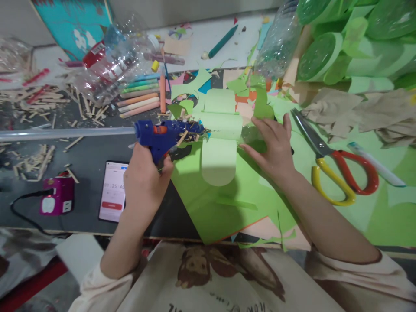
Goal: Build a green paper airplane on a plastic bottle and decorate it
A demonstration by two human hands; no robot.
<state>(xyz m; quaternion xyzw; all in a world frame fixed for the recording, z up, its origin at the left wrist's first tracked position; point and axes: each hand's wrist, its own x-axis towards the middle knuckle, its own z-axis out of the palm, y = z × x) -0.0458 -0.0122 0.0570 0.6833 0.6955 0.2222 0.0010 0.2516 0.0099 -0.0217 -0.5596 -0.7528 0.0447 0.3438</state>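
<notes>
My left hand is wrapped round the handle of a blue hot glue gun, a long clear glue stick trailing out of its back. The nozzle meets the left side of a pale green paper wrap with rounded flaps above and below. A clear plastic piece, seemingly a bottle end, shows at the wrap's right side. Around this end my right hand holds its thumb and fingers, the thumb at the paper's edge. Wood slivers and dark bits cling round the gun's front. Green sheets lie underneath.
Scissors with red and yellow handles lie at right, near crumpled brown paper. Green paper-wrapped bottles stand behind. At left are a phone, a purple plug adapter, wood sticks, coloured pens and clear bottles.
</notes>
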